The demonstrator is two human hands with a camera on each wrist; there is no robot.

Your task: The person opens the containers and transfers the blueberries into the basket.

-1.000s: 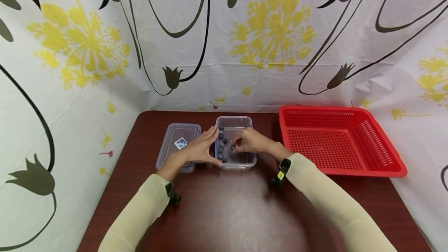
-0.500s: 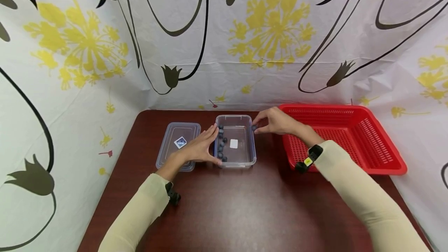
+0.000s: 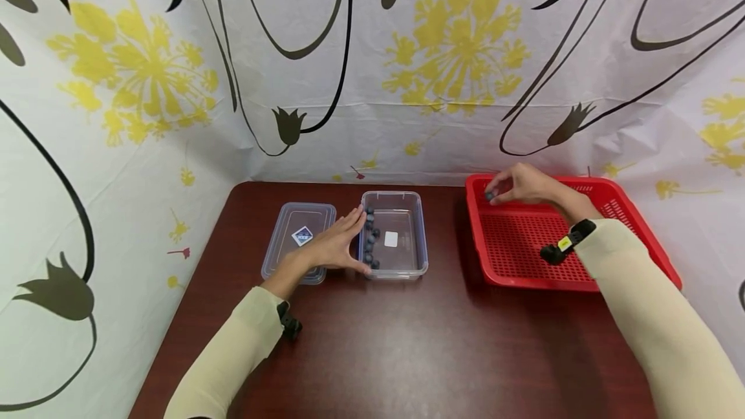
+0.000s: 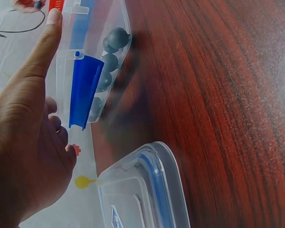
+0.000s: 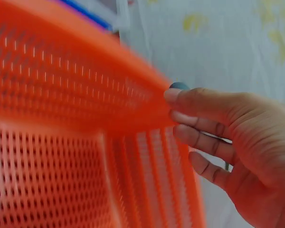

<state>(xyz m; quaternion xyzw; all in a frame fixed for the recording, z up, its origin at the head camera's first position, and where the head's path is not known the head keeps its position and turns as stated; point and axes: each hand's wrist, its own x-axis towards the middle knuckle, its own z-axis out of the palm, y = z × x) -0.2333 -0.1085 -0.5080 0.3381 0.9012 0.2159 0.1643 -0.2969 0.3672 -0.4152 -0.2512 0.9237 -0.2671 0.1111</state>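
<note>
- Pinching a blueberry (image 3: 490,196) over the red basket's (image 3: 640,238) far-left corner, the right hand (image 3: 520,185) is gripping lightly; small, soft, bruisable.
- Resting flat-fingered, the left hand (image 3: 333,247) is steadying the clear box (image 3: 407,212).

It looked like a staged recording booth rather than a lived-in room — a floral-printed sheet (image 3: 372,63) draped on three sides enclosed a small dark wooden bench (image 3: 407,348).
</note>
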